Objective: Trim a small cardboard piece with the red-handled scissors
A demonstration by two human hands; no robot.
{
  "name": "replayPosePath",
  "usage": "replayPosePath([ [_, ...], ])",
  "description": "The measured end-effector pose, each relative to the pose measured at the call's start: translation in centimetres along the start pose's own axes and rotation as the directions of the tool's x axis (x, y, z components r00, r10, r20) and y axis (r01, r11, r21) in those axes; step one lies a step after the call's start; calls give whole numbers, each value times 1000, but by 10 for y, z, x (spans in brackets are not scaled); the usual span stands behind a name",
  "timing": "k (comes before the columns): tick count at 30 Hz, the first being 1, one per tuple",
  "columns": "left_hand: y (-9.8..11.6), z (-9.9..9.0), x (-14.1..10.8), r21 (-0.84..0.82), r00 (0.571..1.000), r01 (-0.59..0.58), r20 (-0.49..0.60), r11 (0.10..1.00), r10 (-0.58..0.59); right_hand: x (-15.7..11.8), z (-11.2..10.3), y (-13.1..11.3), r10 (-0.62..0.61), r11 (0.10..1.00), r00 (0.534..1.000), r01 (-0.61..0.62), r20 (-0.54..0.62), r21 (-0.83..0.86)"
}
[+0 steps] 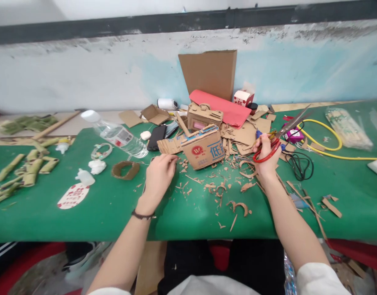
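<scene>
My left hand (159, 177) is above the green tabletop, fingers curled together beside the cardboard box; whatever they hold, if anything, is too small to make out. Red-handled scissors (273, 148) are in my right hand (266, 157), their blades pointing up and away to the right. Between my hands stands a small cardboard box (203, 150) with red and blue print. Behind it sits another cardboard construction (205, 116) with a round piece on top. Cardboard scraps (219, 190) lie scattered on the green surface in front of the box.
A clear bottle (120, 137) lies to the left, near a black phone (156, 138) and a cardboard ring (125, 170). Green rolled pieces (31, 169) lie at the far left. A yellow cable (332, 131), a purple tape measure (293, 134) and bagged sticks (349, 128) are at right.
</scene>
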State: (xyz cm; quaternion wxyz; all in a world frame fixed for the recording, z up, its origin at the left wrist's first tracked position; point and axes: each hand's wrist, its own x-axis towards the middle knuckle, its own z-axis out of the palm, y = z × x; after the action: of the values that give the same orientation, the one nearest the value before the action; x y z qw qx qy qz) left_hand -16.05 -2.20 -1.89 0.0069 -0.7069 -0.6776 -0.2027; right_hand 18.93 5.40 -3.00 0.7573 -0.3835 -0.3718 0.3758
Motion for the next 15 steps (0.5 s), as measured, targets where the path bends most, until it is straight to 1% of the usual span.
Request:
replayPosePath([
  [2,12,-1,-15,-122,992,31,-117,992,-45,2,-1,1,-2,1000,999,2,-33,15],
  [3,20,0,-22,-177,987,23,-152,984,-50,3,-2,2,2,1000,999,-2,-44,18],
  [4,29,1,-29,-220,984,-11,-175,975,-28,4,-2,3,8,1000,999,-7,-52,20],
  [5,40,4,-35,-248,985,-60,-171,967,18,4,-2,4,15,1000,998,-13,-56,23],
  [6,53,7,-38,-255,983,-133,-154,958,96,5,-2,5,22,999,998,-21,-56,28],
  [7,68,11,-39,-252,975,-217,-104,943,197,5,-2,6,30,999,998,-28,-52,34],
  [8,84,15,-38,-243,957,-288,-42,926,286,4,-2,7,34,999,998,-33,-46,38],
  [9,101,19,-33,-218,940,-329,20,919,341,4,-1,8,37,999,999,-35,-40,39],
  [10,118,23,-26,-171,924,-354,89,919,373,4,-1,8,38,999,999,-37,-33,35],
  [11,135,27,-17,-107,909,-367,169,924,380,3,-1,9,42,999,999,-41,-22,26],
  [13,165,36,4,25,901,-334,302,942,311,3,-1,11,48,999,999,-48,-5,-1],
  [14,178,40,15,90,912,-285,331,954,241,3,-2,12,53,999,999,-53,2,-14],
  [15,188,44,25,139,925,-244,332,960,187,3,-3,13,54,998,999,-54,3,-22],
])
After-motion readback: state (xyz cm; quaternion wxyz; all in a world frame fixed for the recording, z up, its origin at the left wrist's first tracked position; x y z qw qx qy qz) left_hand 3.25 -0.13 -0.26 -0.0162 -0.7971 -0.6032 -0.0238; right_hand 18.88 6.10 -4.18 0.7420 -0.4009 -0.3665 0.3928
